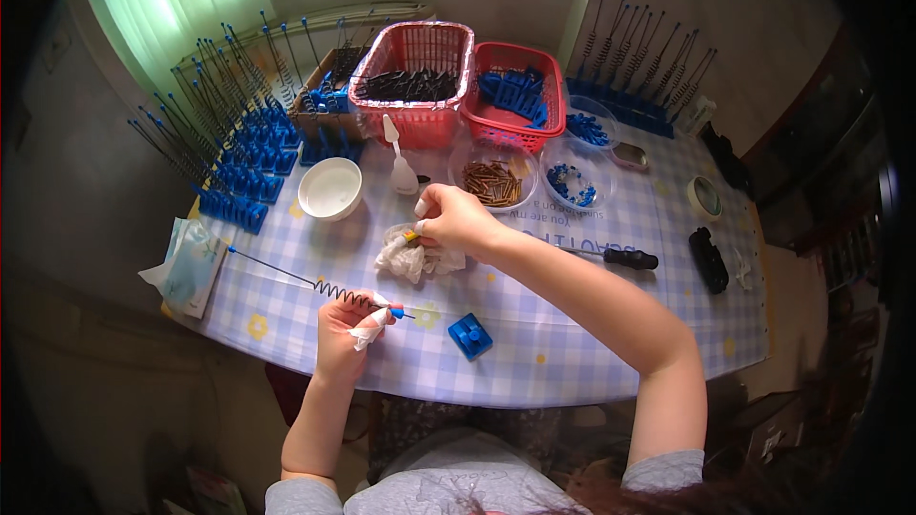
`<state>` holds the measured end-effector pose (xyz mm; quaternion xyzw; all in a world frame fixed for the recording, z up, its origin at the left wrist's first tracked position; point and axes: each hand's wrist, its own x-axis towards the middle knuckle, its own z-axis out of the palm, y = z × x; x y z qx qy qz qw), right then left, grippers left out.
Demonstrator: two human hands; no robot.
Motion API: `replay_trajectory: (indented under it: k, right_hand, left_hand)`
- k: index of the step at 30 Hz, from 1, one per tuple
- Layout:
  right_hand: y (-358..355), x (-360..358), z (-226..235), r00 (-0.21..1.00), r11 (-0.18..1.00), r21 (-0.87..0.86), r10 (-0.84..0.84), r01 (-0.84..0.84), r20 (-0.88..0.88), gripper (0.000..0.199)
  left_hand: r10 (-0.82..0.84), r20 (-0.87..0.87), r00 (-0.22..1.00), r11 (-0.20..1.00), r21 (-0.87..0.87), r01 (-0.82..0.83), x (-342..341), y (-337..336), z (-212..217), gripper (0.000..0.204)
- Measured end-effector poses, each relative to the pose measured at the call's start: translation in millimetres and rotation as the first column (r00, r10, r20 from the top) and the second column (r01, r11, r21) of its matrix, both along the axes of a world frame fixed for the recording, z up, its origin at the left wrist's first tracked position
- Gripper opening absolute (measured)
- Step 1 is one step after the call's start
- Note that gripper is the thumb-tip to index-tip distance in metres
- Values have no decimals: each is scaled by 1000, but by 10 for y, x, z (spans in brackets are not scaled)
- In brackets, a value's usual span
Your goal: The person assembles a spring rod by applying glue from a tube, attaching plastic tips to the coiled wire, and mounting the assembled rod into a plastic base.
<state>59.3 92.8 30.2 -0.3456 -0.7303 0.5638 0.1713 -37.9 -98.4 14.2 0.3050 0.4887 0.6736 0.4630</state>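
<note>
Clasping a dark coiled rod [331, 292], the left hand [345, 329] has thumb and fingers closed around one end of the coil, a blue sleeve [398, 313] poking out just past the fingertips. The rod's straight length slants off to the far left, ending in a blue tip [231, 249]. Up by a crumpled white bag [408, 260], the right hand [456, 219] has its fingers bent near a small yellow piece [410, 236] (whether they pinch anything, I cannot tell). White wrapping covers fingertips on both hands. Right of the left hand, a blue block [469, 336] lies on the checked tablecloth [572, 353]. Beyond are a white bowl [332, 205], brass-coloured pins [493, 186] in a clear tub, and two red baskets [412, 124]. A screwdriver [630, 258] lies to the right; spring-topped blue racks [253, 157] flank both sides.
</note>
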Motion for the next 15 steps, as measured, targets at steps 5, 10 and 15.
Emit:
replay_trajectory:
  k: [5, 10, 15]
  right_hand:
    - [-43, 48, 104, 996, 992, 111, 53, -60, 69, 21]
    - [-72, 145, 276, 992, 949, 291, 102, -119, 72, 21]
    - [-146, 621, 402, 927, 895, 352, 344, -275, -148, 36]
  left_hand:
    - [6, 3, 1000, 1000, 9, -6, -5, -13, -18, 12]
    - [13, 20, 1000, 1000, 16, -13, 12, -2, -19, 11]
    - [45, 5, 999, 999, 4, -45, 11, -26, 36, 10]
